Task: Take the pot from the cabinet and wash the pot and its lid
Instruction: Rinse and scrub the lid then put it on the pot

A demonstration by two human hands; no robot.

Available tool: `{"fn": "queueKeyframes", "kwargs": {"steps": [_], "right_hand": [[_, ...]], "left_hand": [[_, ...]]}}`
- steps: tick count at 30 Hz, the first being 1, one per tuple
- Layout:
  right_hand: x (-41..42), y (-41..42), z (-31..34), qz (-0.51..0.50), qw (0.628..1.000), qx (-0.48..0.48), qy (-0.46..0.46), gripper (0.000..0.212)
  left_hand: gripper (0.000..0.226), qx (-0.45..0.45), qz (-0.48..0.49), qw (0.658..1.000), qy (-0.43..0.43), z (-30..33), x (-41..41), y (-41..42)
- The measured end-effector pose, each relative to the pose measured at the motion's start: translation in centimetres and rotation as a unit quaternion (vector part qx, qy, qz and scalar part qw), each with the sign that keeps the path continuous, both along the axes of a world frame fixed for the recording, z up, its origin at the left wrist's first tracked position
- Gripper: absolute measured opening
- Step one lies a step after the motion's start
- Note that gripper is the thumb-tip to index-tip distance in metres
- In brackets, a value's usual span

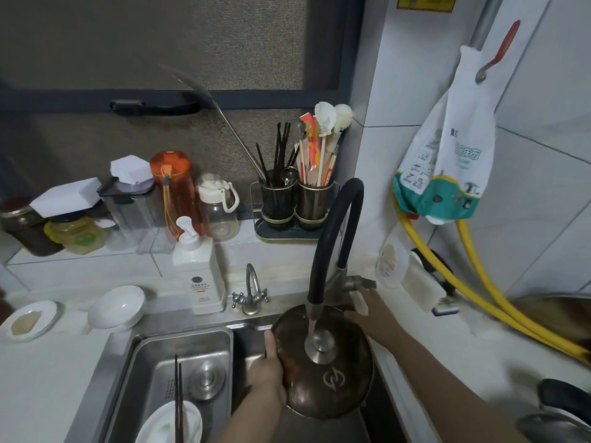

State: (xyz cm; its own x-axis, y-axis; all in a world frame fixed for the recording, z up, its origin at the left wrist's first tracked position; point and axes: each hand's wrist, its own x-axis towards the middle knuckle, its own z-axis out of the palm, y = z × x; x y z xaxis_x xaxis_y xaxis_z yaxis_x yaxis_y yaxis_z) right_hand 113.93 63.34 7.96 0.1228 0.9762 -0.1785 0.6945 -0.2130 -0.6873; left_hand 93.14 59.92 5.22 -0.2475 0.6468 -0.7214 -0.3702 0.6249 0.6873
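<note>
**Q:** What are your hands doing?

**A:** My left hand is gripping the left rim of the lid, thumb on top and fingers wrapped under the edge. It is holding the lid tilted over the right basin of the sink. My right hand is reaching to the far right, toward the lever at the faucet base. Its fingers are looking loosely spread; I cannot tell whether they are touching the lever or the lid's far rim.

**Q:** Where is the lid relative to the spout?

**A:** The black faucet hose is arcing over, and its nozzle is sitting just above the lid's metal knob. I cannot tell whether water is running.

**Q:** And the pot?

**A:** A metal vessel is showing at the near right edge, on the counter. I am judging it to be the pot, though too little is visible to be sure.

**Q:** What is surrounding the work area?

**A:** A bowl with chopsticks is lying in the left basin. A soap dispenser is standing just beyond the sink.

**Q:** Task status?

**A:** The cabinet step is appearing complete. Lid washing is looking barely begun; the pot is remaining.
</note>
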Motion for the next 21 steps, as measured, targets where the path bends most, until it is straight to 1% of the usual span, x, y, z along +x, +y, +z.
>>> {"fn": "queueKeyframes", "kwargs": {"steps": [2, 4, 6, 7, 9, 10, 13, 15, 16, 17, 18, 20, 21], "right_hand": [[1.2, 1.2, -0.7, -0.018, 1.000, -0.016, -0.004, 0.079], [2.1, 2.5, -1.6, -0.028, 0.999, -0.038, -0.004, 0.093], [3.2, 3.8, -3.1, -0.034, 0.997, -0.060, 0.018, 0.105], [4.1, 4.7, -4.6, -0.037, 0.997, -0.064, 0.029, 0.106], [3.9, 4.9, -3.7, -0.039, 0.997, -0.058, 0.039, 0.100], [3.6, 5.0, -3.0, -0.039, 0.997, -0.043, 0.051, 0.091], [2.9, 4.8, -1.0, -0.044, 0.991, -0.021, 0.126, 0.052], [2.7, 4.7, -0.9, -0.050, 0.984, -0.014, 0.171, 0.037], [2.6, 4.6, -0.9, -0.045, 0.982, -0.004, 0.185, 0.034], [2.1, 4.0, -0.4, -0.049, 0.982, -0.001, 0.182, 0.035], [1.8, 3.7, -0.4, -0.048, 0.983, 0.009, 0.177, 0.042], [1.2, 3.0, -0.4, -0.045, 0.987, 0.006, 0.155, 0.066], [0.7, 2.4, -0.1, -0.037, 0.989, -0.003, 0.146, 0.070]], "left_hand": [[0.060, -0.002, 0.005, 1.000, -0.014, 0.0, 0.0, 0.0], [0.063, -0.006, 0.009, 1.000, -0.014, -0.5, -0.2, 0.2], [0.066, -0.006, 0.017, 1.000, -0.014, -0.7, -0.4, 0.2], [0.067, -0.006, 0.021, 1.000, -0.011, -0.9, -0.5, 0.3], [0.068, -0.012, 0.014, 1.000, -0.013, -0.9, -0.6, 0.5], [0.066, -0.015, 0.013, 1.000, -0.017, -0.9, -0.8, 0.5], [0.063, -0.015, 0.014, 0.999, -0.031, -0.5, -1.0, 0.6], [0.063, -0.011, 0.016, 0.999, -0.037, -0.4, -1.0, 0.7], [0.064, -0.011, 0.012, 0.999, -0.034, -0.2, -1.1, 0.6], [0.064, -0.009, 0.009, 1.000, -0.027, -0.1, -1.0, 0.6], [0.063, -0.010, 0.004, 1.000, -0.018, -0.1, -1.0, 0.5], [0.063, 0.000, -0.003, 1.000, 0.001, 0.0, -1.1, 0.4], [0.063, 0.010, -0.007, 1.000, 0.013, 0.0, -1.1, 0.4]]}}
